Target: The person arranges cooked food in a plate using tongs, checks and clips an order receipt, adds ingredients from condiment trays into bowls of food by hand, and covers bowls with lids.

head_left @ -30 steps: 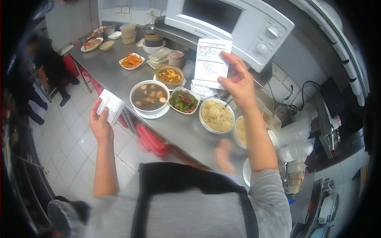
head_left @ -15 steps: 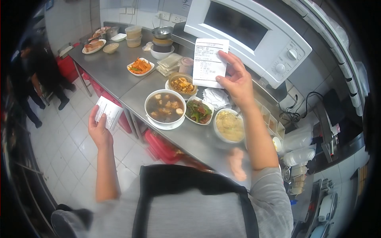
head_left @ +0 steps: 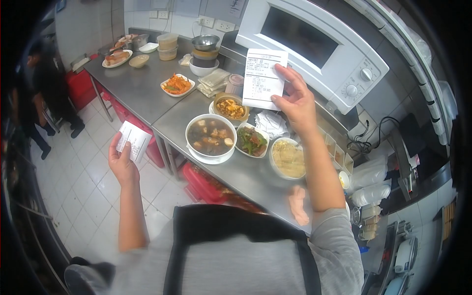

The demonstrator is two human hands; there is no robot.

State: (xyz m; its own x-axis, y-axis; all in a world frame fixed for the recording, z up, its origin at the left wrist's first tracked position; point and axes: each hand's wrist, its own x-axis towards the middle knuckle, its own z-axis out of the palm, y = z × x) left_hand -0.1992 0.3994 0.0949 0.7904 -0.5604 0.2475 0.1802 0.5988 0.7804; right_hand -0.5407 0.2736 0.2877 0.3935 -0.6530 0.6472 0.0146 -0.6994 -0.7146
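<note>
My right hand (head_left: 296, 101) pinches a printed order slip (head_left: 263, 81) by its right edge, held up in front of the microwave. Out over the floor at the left, my left hand (head_left: 124, 164) grips a second, smaller slip (head_left: 133, 141) between thumb and fingers. Between the two hands, on the steel counter, stand a large white bowl of brown soup (head_left: 210, 136) and a dish of green vegetables with meat (head_left: 252, 141). Behind them is a brown bowl of tofu-like cubes (head_left: 230, 106). Crumpled white paper (head_left: 271, 124) lies below the right-hand slip.
A white microwave (head_left: 300, 37) stands at the back. A bowl of pale yellow food (head_left: 287, 158) sits under my right forearm, near a pink cloth-like thing (head_left: 298, 205). An orange dish (head_left: 177, 85) is farther back. Two people (head_left: 54, 93) stand at the left.
The view has shifted slightly, so the counter and dishes appear a little farther right. Both hands keep hold of their slips, almost in the same pose.
</note>
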